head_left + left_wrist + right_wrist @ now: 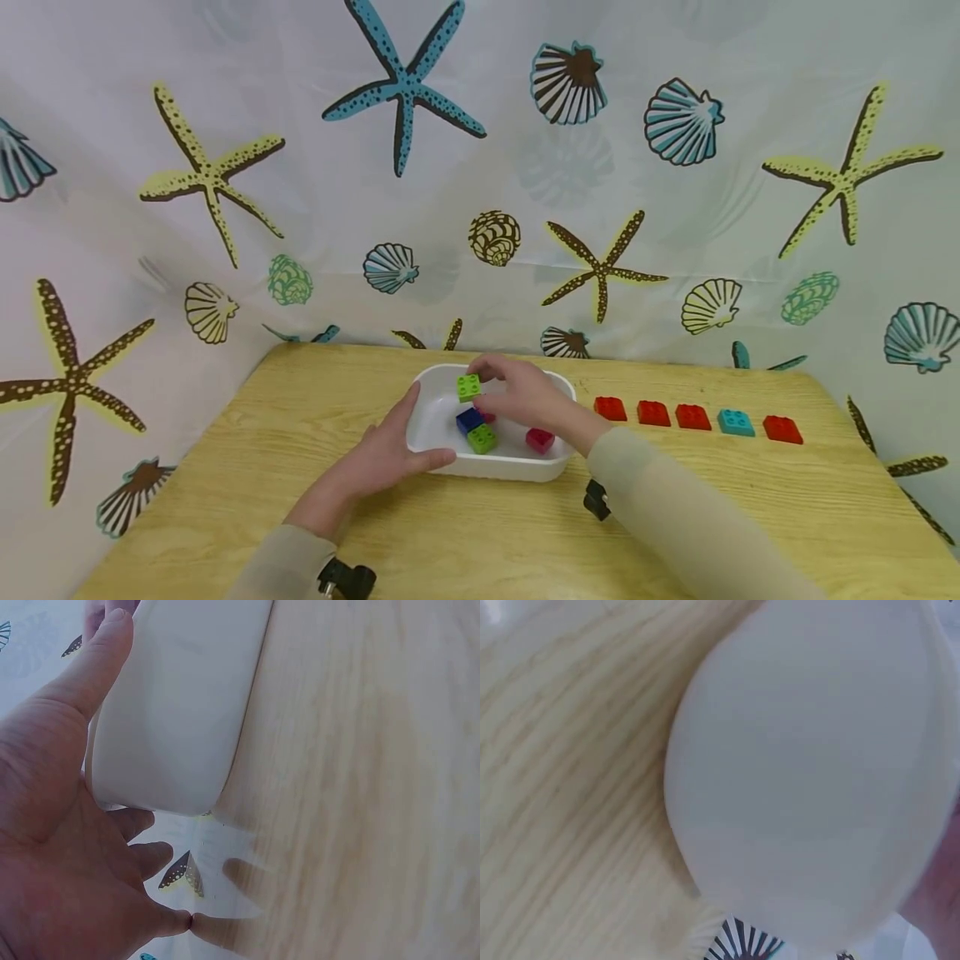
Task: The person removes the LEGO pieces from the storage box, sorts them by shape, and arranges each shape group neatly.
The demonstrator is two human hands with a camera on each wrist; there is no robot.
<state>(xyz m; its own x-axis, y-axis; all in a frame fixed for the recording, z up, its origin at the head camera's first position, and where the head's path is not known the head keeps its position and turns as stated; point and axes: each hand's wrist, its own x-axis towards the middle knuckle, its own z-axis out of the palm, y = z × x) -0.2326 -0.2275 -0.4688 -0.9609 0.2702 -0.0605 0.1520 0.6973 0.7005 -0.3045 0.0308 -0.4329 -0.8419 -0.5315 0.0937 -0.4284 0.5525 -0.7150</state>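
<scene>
My left hand holds the left end of a white tray, thumb along the front side and fingers at the end. In the left wrist view, the hand lies against the tray, fingers spread. Above the tray's inside, my right hand pinches a lime green brick. Below it lie a dark blue brick, a green brick and a partly hidden pink one; a red-pink brick is at the right. The tray's wall hides most of the right hand in the right wrist view.
Right of the tray, a row on the wooden table has red bricks, a light blue brick and another red brick. A patterned curtain hangs behind the table and at its sides.
</scene>
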